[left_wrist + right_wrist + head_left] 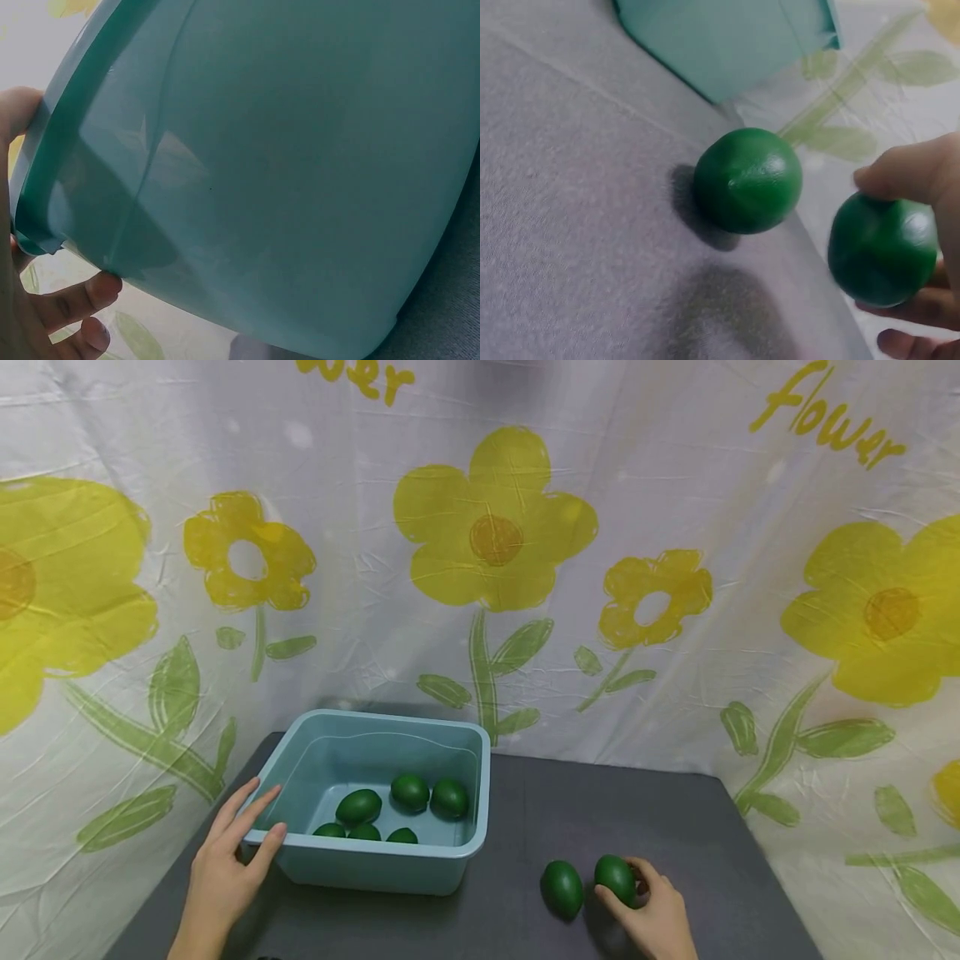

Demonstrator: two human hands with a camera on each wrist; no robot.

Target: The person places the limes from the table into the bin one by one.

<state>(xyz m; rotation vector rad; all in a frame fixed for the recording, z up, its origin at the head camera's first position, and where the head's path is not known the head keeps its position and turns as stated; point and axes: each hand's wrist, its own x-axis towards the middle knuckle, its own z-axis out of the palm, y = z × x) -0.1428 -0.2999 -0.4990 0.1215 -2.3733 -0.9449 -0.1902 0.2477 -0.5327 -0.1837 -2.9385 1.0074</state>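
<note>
1. Lower left of centre in the head view: light blue plastic tub (pixel 480 793) on the dark grey table (pixel 675 810), open top, back edge near the flower-print curtain (pixel 495 535).
2. Inside the tub: six green fruits. Three sit mid-floor: an oval one (pixel 358 807), then two rounder ones (pixel 410 792) (pixel 449 797) touching each other. Three more (pixel 329 831) (pixel 364 832) (pixel 402 837) lie along the near wall, half hidden by the rim.
3. Left hand (pixel 228 860), lower left: fingers straight, lying along the tub's left rim, thumb on the near left corner. Left wrist view: fingertips (pixel 94 292) under the rim lip, tub wall fills the frame.
4. Right hand (pixel 656 914), lower right: thumb and fingers curled round one green fruit (pixel 616 878), at or just above the table; cannot tell if lifted.
5. Loose green fruit (pixel 562 888) lies on the table just left of the held one, near but apart, well right of the tub. Right wrist view shows the gap: loose fruit (pixel 748 180) centre, held fruit (pixel 882 250) at right.
</note>
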